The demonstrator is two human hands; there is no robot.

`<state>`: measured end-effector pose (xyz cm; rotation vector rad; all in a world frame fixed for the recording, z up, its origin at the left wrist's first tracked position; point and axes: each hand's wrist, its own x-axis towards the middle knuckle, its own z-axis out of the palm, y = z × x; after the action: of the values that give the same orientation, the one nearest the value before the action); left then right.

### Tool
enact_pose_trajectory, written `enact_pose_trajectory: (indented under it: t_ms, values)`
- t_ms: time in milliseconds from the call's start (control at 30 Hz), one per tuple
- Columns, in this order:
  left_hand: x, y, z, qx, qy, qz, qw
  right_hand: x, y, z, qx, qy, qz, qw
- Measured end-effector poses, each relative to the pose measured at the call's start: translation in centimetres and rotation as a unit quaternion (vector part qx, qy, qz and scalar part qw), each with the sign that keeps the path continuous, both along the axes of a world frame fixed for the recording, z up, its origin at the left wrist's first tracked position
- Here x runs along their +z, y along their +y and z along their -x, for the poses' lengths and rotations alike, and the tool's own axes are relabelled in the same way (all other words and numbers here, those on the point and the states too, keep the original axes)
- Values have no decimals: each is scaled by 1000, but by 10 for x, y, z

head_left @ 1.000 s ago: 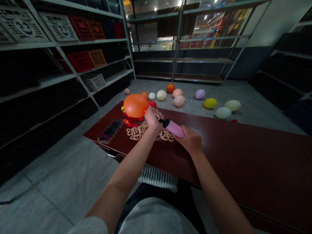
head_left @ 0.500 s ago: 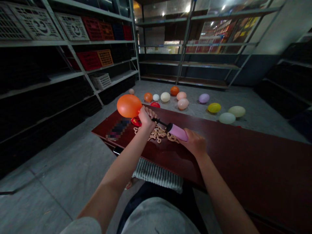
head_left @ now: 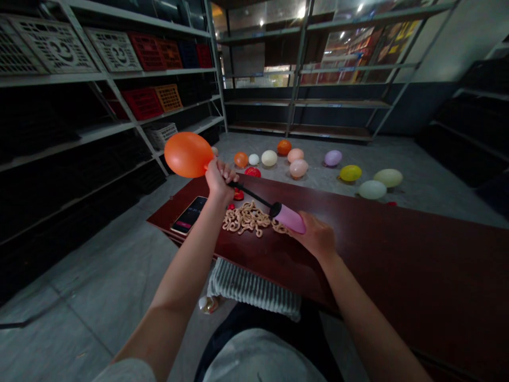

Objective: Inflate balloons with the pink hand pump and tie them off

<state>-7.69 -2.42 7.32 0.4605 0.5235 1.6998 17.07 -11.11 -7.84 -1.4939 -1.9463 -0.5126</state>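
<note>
Left hand (head_left: 218,180) grips orange balloon (head_left: 188,154), now raised higher; right hand (head_left: 314,236) holds pink hand pump (head_left: 289,218) over dark red table (head_left: 397,265); balloons (head_left: 298,168) dot grey floor (head_left: 119,254).

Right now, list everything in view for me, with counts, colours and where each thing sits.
inflated round latex balloon: one, orange, held up over the table's left end
inflated latex balloons: about eleven, orange, white, peach, lilac, yellow, pale green, on the grey floor beyond the table
long glossy table: one, dark red, before the person
smartphone: one, black, lit, on the table's left
coiled rubbery strands: one pile, tan, on the table
hand pump: one, pink and black, above the table
plastic crates: several, red, orange, white, on metal shelves at left
left hand: closed at the orange balloon's neck
right hand: on the pump's barrel
</note>
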Motion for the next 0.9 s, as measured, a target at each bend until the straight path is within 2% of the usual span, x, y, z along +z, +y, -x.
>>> enact_pose_trajectory:
  t_ms: [133,233,433,533,667,900]
  values:
    - [10,-2,-28,-20,10,-24,999,-2,-1,-6,-22,44,13,999]
    - [10,-2,-54,-37,17,-34,999,-2,-1,-10,-33,73,15,997]
    - [-13,-6,-111,-68,46,-33,996,-3,2,-12,-59,106,11,993]
    - [-26,-9,-131,-73,60,-35,995,-5,3,-14,-75,116,7,990]
    - [-38,-6,-130,-65,45,-6,997,-5,5,-16,-71,100,7,992]
    - [-62,7,-82,-38,2,77,996,-5,8,-7,-38,3,29,999]
